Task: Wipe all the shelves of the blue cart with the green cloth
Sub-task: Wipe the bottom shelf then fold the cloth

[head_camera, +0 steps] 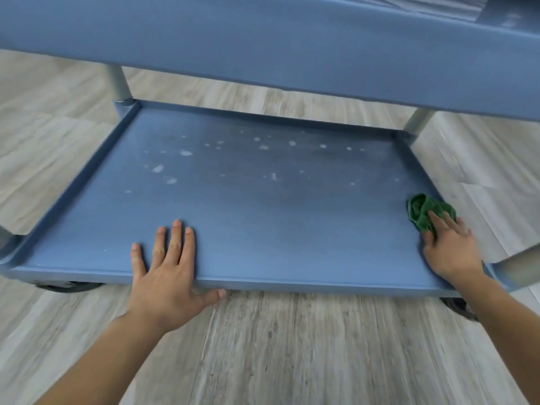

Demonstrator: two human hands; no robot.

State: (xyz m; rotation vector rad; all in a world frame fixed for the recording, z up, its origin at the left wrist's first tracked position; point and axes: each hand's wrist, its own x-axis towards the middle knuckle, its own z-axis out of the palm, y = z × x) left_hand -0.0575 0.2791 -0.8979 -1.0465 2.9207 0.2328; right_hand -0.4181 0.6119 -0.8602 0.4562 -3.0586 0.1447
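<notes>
Cloth (429,210) under right hand (451,249)

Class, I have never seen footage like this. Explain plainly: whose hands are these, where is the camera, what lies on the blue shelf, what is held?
No robot: this single picture comes from a camera on a person's head, looking down. The left hand lies flat on the blue cart's lower shelf, by its front rim. The right hand presses a bunched green cloth onto the shelf's right side. Pale spots dot the back. An upper shelf hangs overhead.
</notes>
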